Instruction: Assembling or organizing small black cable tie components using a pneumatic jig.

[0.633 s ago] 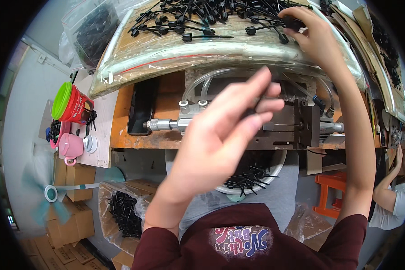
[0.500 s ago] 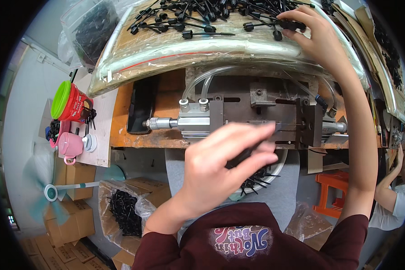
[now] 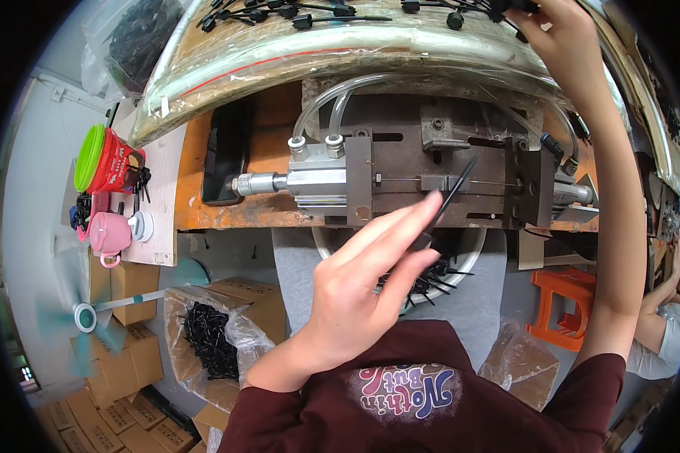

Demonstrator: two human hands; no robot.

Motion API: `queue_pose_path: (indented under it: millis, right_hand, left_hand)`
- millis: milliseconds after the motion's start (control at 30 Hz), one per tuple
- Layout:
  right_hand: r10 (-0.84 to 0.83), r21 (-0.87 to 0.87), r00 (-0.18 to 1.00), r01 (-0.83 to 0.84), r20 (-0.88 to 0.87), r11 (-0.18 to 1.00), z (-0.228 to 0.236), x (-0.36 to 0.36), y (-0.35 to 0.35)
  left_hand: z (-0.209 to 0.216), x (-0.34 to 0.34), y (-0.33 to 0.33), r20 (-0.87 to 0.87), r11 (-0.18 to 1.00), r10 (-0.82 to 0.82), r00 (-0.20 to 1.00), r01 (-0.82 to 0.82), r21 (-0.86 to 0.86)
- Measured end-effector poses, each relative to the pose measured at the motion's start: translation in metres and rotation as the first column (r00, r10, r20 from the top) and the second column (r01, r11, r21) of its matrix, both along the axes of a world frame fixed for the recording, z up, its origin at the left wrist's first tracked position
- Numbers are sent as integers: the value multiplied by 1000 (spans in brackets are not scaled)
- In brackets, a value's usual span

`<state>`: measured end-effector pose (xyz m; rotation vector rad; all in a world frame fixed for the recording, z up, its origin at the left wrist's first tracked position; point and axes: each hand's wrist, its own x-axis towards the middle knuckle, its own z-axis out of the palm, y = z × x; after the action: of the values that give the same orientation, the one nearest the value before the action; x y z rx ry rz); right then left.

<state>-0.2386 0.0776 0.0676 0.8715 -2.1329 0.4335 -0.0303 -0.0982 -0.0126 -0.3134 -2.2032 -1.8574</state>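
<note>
Left hand (image 3: pixel 363 291) pinching black cable tie (image 3: pixel 449 198), right hand (image 3: pixel 563 38) gripping ties above

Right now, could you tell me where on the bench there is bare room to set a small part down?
Bare wood shows on the orange bench top between the black tray and the metal press. The pale board beside the red cup has room too. The plastic-covered shelf is crowded with black ties, where the right hand reaches.
</note>
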Motion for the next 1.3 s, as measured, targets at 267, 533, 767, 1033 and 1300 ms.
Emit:
queue_pose_path:
  millis: [267, 533, 767, 1033, 1300]
  right_hand:
    - [164, -443, 970, -69, 180, 894, 1, -5, 15]
    - [242, -444, 970, -214, 6, 870, -16, 12, 20]
    - [342, -496, 934, -250, 103, 832, -30, 63, 36]
    - [383, -604, 922, -279, 48, 747, -46, 87, 22]
    - [396, -622, 918, -296, 25, 725, -50, 78, 19]
  left_hand:
    - [-40, -14, 13, -381, 823, 21, 924, -233, -519]
    - [-35, -23, 21, -402, 688, 8, 916, -297, -662]
    - [-27, -17, 16, -252, 855, -19, 968, -115, -506]
    - [19, 33, 43, -399, -28, -720, 568, 552, 834]
    - [5, 46, 56, -463, -238, -752, 469, 463, 854]
